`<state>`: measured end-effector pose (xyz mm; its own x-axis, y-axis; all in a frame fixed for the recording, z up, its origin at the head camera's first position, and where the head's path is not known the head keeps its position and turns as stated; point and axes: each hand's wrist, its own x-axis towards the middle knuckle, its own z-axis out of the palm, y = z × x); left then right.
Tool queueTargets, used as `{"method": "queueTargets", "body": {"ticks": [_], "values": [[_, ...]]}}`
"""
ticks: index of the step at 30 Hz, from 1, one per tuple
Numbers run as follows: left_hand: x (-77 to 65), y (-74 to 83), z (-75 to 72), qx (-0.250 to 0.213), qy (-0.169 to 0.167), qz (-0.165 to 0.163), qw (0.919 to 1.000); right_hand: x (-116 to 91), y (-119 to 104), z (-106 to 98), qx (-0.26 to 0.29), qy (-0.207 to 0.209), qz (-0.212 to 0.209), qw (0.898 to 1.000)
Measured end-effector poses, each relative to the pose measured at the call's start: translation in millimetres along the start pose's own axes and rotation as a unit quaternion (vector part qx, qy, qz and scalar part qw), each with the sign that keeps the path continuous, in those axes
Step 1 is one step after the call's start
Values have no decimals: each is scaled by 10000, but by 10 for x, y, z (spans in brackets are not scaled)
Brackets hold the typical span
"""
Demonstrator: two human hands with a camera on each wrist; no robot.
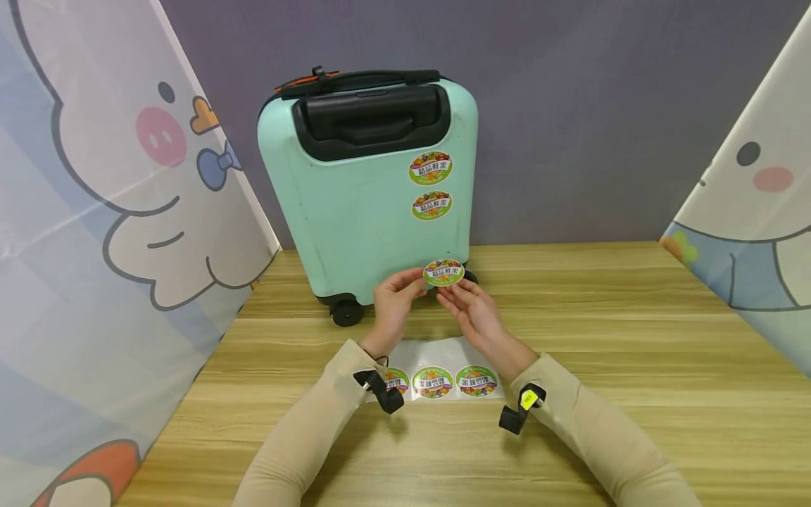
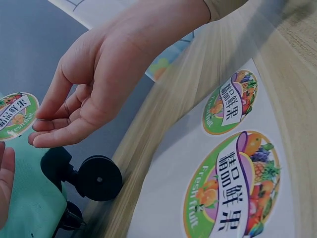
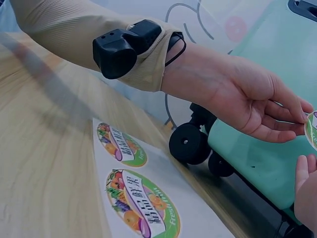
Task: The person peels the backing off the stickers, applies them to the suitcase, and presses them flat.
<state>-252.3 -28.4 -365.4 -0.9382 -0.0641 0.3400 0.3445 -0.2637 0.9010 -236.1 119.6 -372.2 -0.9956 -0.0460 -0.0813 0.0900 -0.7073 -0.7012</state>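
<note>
An oval fruit sticker [image 1: 443, 272] with green, white and colourful fruit print is held up in front of the suitcase's lower right part. My left hand [image 1: 394, 304] pinches its left edge between thumb and forefinger. At the lower right edge, my right hand [image 1: 479, 315] pinches it with the fingertips. The left wrist view shows the right hand [image 2: 101, 82] at the sticker's edge [image 2: 19, 115], and the right wrist view shows the left hand [image 3: 242, 96]. Two matching stickers, an upper one [image 1: 431, 169] and a lower one [image 1: 432, 205], are on the mint-green suitcase [image 1: 355, 218].
A white backing sheet [image 1: 437, 350] with several more oval stickers lies on the wooden table [image 1: 602, 366] under my forearms. The suitcase stands upright on black wheels [image 1: 347, 313] against a grey backdrop [image 1: 570, 127]. Cartoon-printed panels [image 1: 70, 232] flank both sides.
</note>
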Motion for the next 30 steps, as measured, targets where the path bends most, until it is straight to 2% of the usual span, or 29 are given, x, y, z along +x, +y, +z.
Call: {"method": "queueTargets", "body": {"ticks": [10,22,30], "values": [[23,36,3,-200,-5,36,9998,53,6,84,-13,103,-183,9998],[19,121,-4,-237,-274,245,9990,120,-51,196,151,226,-267,9993],[45,170,-3,-46,-312,93,9995,149,-69,240,232,303,-326,9987]]}}
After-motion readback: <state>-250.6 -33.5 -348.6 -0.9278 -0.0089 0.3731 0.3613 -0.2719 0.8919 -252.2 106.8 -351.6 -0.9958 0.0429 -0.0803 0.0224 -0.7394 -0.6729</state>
